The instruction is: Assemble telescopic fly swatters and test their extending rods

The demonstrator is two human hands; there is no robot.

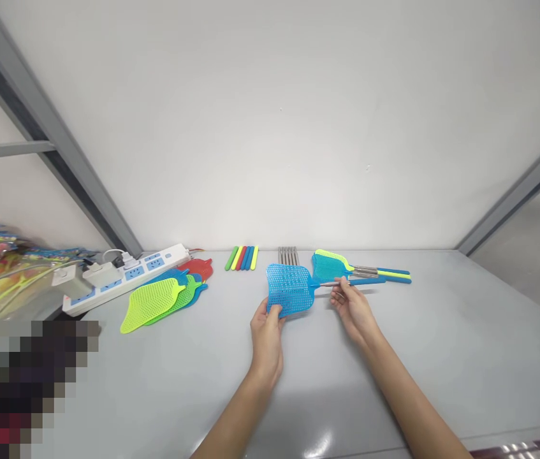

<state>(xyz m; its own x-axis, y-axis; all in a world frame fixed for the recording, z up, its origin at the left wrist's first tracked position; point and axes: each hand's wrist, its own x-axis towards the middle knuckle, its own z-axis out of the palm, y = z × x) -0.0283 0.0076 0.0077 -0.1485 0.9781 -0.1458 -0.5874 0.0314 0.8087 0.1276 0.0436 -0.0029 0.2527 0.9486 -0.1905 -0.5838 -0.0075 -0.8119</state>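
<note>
1. Item: one blue fly swatter (298,294), held between both hands, apparently clear of the table (442,319), with a shadow below its grip end.
2. Left hand (267,341): fingers closed on the near lower corner of the mesh head (289,287), thumb on the upper face.
3. Right hand (354,310): thumb and forefinger pinched on the metal shaft (331,284) by its join with the blue grip (372,280); the other fingers curl loosely beneath.
4. Weight: judged light; two fingertips should carry it.
5. Stiffness: the perforated head is judged thin and pliant, liable to bend away from the left fingers if pushed flat. The shaft is judged stiff.
6. Surface: the slim, shiny shaft may slide or roll between the right fingers; the thicker grip, just rightward of them, should offer surer purchase.
7. Weak point: the narrow neck (316,284), between the two sets of fingers, would probably suffer first under twisting.
8. Recommended hold: shaft or grip for the right fingers; head edge near the neck for the left.
</note>
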